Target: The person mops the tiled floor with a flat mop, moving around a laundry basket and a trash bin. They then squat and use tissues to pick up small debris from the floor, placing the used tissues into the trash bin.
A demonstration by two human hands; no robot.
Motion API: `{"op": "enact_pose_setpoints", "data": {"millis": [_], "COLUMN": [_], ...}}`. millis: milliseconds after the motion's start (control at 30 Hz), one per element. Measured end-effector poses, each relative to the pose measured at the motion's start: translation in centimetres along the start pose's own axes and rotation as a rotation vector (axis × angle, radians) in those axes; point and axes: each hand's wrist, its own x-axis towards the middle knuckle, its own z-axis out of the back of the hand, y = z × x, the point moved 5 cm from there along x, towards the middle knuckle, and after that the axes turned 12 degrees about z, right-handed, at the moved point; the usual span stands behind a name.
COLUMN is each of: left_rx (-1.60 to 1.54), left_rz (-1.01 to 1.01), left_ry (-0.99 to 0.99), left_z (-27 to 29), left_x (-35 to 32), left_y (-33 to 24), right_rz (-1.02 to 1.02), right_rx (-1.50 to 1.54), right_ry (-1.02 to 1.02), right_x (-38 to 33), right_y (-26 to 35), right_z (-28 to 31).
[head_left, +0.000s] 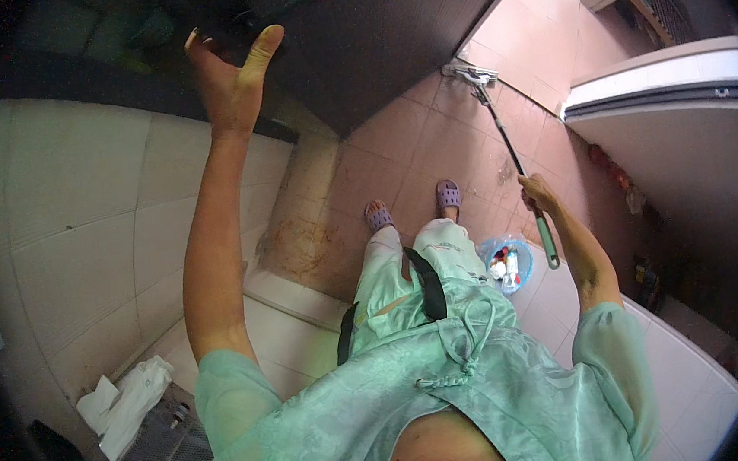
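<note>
left hand: open, raised, flat against dark door
right hand: gripping mop handle
mop head: on floor tiles

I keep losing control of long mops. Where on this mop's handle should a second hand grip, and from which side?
Grip the bare dark shaft of the mop, between the right hand and the head, coming from above: the handle slants down toward the floor, leaving that stretch exposed.

I wear a loose mint-green patterned blouse with short sleeves and knotted cord fastenings, matching trousers, and purple perforated slippers.
</note>
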Motion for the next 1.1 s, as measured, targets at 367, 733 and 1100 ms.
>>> {"op": "enact_pose_setpoints", "data": {"millis": [367,733,1100], "left_rx": [0.029,0.211,0.131], "left_rz": [0.072,0.029,-0.299], "left_ry": [-0.039,-0.186,-0.027], "left_z": [0.4,-1.2,-13.0], "left_x": [-1.2,-14.6,-27.4], "left_y": [1.7,-2.9,-13.3], "right_rz": [-0.127,-0.213,-0.263], "right_rx": [-0.415,-0.452,-0.378], "right_ry": [0.129,0.203,0.4], "right_x": [-19.0,-35.8,-36.6], "right_y": [-16.1,-18.6,-17.8], "right_z": [-7.7,1.2,3.8]}}
